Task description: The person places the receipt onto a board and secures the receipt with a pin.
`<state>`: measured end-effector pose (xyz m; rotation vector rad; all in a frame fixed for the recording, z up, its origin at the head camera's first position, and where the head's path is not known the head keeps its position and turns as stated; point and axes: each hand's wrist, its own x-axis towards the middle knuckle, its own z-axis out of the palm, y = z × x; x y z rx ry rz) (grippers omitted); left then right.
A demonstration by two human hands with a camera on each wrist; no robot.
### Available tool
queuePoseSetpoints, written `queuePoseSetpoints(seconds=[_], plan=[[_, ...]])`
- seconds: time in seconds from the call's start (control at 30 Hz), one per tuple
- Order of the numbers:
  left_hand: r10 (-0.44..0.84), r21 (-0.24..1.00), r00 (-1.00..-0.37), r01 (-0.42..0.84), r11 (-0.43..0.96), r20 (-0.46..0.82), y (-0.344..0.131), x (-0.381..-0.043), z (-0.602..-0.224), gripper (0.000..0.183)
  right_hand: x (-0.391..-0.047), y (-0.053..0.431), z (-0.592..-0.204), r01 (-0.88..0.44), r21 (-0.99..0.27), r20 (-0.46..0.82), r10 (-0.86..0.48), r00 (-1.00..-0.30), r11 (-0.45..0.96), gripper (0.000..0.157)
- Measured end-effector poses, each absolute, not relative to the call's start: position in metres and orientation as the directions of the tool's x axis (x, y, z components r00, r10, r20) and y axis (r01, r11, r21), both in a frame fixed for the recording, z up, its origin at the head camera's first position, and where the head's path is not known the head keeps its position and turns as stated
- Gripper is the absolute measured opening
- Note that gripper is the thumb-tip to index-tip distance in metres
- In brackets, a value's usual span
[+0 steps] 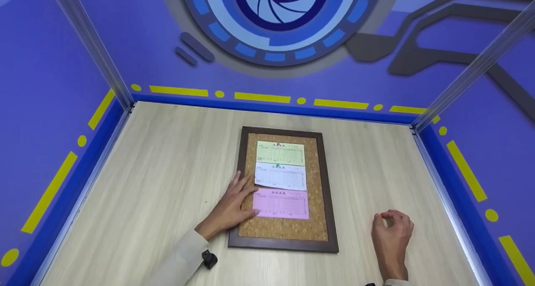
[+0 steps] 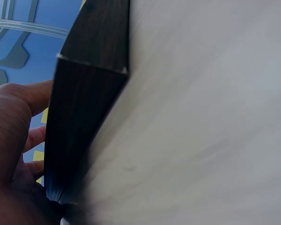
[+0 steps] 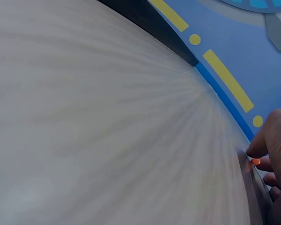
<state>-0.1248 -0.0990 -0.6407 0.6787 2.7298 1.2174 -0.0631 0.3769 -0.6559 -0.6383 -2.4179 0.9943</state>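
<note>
A cork board [image 1: 284, 229] in a dark wooden frame lies on the table, bearing three printed slips. The pale green slip [image 1: 280, 153] at the top has a red push pin [image 1: 278, 144] at its upper edge; the white slip [image 1: 280, 176] below has a green push pin [image 1: 277, 165]. Lowest is a pink slip [image 1: 281, 204], its left edge under the fingertips of my left hand [image 1: 230, 206], which rests spread across the left frame side. My right hand [image 1: 391, 231], right of the board, pinches a small orange push pin [image 3: 255, 161] between thumb and forefinger.
The pale wood table [image 1: 167, 164] is bounded by a blue back wall [image 1: 267, 83] and side walls with yellow markings. Metal posts [image 1: 96, 47] stand at the back corners. In the right wrist view, a dark strip [image 3: 253, 187] lies beneath the right hand.
</note>
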Motion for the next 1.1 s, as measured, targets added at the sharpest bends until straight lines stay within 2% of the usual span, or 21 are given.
queuePoseSetpoints(seconds=[0.13, 1.1], plan=[[0.426, 0.724, -0.900, 0.356, 0.591, 0.095, -0.0983, -0.1245, -0.6406, 0.062, -0.0612, 0.3773, -0.6547, 0.281, -0.730, 0.198, 0.587, -0.785, 0.622, 0.015], [0.434, 0.733, -0.893, 0.376, 0.567, 0.121, -0.1018, -0.1264, -0.6409, 0.061, -0.0611, 0.3768, -0.6579, 0.198, -0.727, 0.292, 0.557, -0.777, 0.657, 0.006]])
